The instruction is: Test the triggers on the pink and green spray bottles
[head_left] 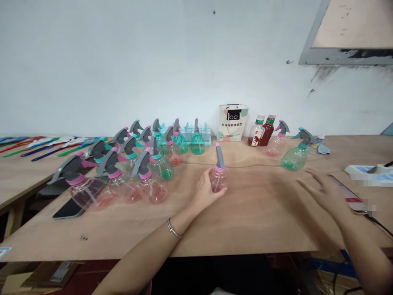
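Note:
My left hand point(207, 190) is wrapped round a pink spray bottle point(218, 180) with a grey trigger head, which stands upright on the table. Over the right side of the table is my right hand point(322, 190), a little blurred, fingers apart and nothing in them. Just beyond it stands a green spray bottle point(294, 157), and a second pink spray bottle point(276, 145) is behind that one. To the left, several pink and green spray bottles point(156, 190) are grouped close together, each with some liquid at the bottom.
A paper bag point(231, 129) and two sauce-like bottles point(267, 131) stand by the wall. One phone point(353, 196) lies at right, near a power strip point(368, 174). Another phone point(68, 209) lies at left. Colourful strips point(52, 143) cover part of the far-left table.

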`<action>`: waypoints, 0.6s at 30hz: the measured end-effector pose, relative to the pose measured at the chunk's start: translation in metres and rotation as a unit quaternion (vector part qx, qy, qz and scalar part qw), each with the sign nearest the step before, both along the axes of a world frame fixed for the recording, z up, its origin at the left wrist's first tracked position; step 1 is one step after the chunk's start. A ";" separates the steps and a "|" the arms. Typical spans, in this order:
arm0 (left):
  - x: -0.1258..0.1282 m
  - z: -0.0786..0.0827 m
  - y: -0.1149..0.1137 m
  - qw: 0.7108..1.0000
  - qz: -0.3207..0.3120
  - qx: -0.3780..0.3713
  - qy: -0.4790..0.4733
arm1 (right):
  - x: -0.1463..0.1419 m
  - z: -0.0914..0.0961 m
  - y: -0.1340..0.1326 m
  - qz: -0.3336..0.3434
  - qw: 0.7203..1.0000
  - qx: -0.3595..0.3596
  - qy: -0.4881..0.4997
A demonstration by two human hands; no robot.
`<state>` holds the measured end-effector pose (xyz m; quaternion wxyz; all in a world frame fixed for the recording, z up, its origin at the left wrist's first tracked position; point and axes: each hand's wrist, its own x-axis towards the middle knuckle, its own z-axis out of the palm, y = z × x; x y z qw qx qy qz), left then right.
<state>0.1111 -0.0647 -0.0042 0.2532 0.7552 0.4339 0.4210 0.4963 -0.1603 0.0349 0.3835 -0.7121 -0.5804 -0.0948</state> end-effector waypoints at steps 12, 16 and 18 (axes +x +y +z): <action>0.011 -0.016 -0.013 0.992 -0.058 0.102 -0.036 | -0.218 0.041 0.100 0.438 0.827 -0.113 0.334; -0.002 0.006 0.045 0.966 0.066 0.121 -0.220 | -0.207 0.041 0.108 0.433 0.787 -0.087 0.431; -0.004 0.026 0.086 0.956 0.141 0.102 -0.237 | -0.203 0.040 0.107 0.418 0.752 -0.110 0.499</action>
